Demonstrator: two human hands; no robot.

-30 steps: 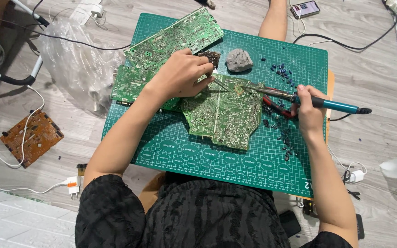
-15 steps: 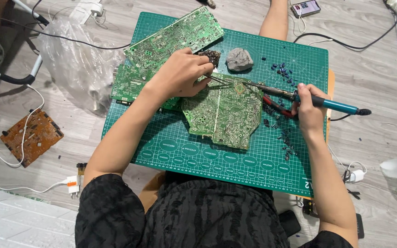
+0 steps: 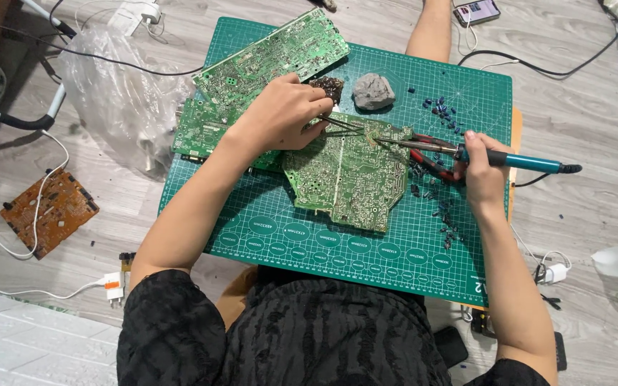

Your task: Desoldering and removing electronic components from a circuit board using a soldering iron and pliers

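Soldering iron (image 3: pixel 466 152) gripped in right-hand fingers (image 3: pixel 475 146).

My soldering iron (image 3: pixel 495 159), teal-handled with a long metal shaft, lay nearly level, its tip touching the green circuit board (image 3: pixel 348 175). That board sat flat on the mat, solder side up, its edges irregular. My thin metal tweezers (image 3: pixel 343 126) pointed at the same spot.
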